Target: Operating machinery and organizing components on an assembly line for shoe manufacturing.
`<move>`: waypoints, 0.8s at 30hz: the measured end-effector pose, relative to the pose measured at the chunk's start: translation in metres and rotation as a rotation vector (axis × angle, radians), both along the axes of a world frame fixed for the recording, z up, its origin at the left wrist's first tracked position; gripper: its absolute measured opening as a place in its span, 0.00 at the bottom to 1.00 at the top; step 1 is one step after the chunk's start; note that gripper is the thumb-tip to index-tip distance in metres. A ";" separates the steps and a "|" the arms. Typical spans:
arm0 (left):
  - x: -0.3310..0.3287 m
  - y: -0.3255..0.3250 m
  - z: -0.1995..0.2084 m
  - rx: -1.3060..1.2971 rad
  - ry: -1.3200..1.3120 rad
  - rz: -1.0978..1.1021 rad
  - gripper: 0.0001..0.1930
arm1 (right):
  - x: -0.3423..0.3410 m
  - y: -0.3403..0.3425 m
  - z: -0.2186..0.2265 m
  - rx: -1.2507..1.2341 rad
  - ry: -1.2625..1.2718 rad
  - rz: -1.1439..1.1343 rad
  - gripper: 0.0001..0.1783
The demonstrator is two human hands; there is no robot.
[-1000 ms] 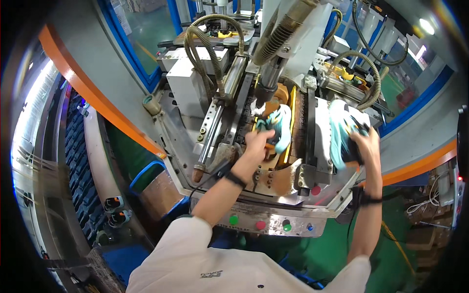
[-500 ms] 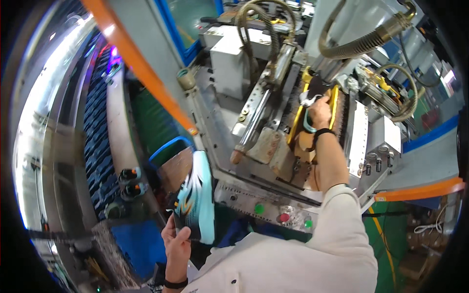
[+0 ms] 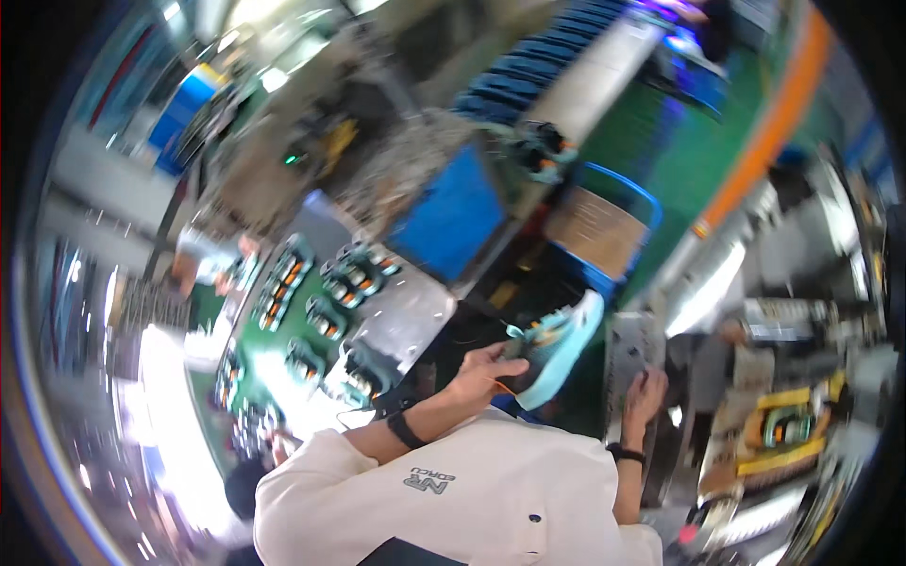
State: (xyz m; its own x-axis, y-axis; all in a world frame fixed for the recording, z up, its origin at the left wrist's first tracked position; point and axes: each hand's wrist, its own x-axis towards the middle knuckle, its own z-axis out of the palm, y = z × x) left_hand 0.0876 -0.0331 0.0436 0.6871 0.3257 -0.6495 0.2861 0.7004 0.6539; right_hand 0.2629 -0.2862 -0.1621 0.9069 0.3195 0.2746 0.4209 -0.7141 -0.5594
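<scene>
Mint-and-black running shoe (image 3: 563, 357): is hanging in front of the torso, between the counter (image 3: 411, 313) and the machine, its pale sole facing right.
Left hand (image 3: 486, 373): is gripping the shoe by its dark heel end, thumb lying across the upper side.
Long axis: is running obliquely, heel at lower left by the left hand, toe at upper right, pointing away from the body.
Right hand (image 3: 645, 400): is curling its fingers narrowly beside the grey metal panel (image 3: 634, 341); nothing is showing in its grasp, and blur is hiding whether it is touching the panel.
Nearer hand: left is touching the shoe; right is standing apart, on the sole side.
Yellow-edged fixture (image 3: 780, 460): is lying right of the right hand, carrying a second shoe (image 3: 791, 426).
Counter load: several dark shoes (image 3: 326, 319) are resting left of the left hand.
Blue-handled trolley (image 3: 601, 280): is standing beyond the toe, bearing a brown board (image 3: 595, 229).
</scene>
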 end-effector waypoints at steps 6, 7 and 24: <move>-0.082 0.030 -0.021 -0.031 0.106 0.423 0.17 | 0.020 -0.014 -0.043 0.015 -0.014 0.142 0.12; -0.096 0.038 -0.015 -0.030 0.125 0.507 0.17 | 0.023 -0.014 -0.044 -0.006 -0.024 0.105 0.12; -0.372 0.360 -0.180 0.457 0.349 1.516 0.07 | 0.029 0.474 0.410 0.298 -0.527 0.857 0.04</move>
State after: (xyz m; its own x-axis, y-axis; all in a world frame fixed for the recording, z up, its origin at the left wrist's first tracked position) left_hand -0.2844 0.3264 -0.1365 -0.5802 0.7305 -0.3602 -0.2784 0.2377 0.9306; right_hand 0.2919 0.1883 0.2479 0.1523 0.6526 0.7422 0.9619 0.0745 -0.2629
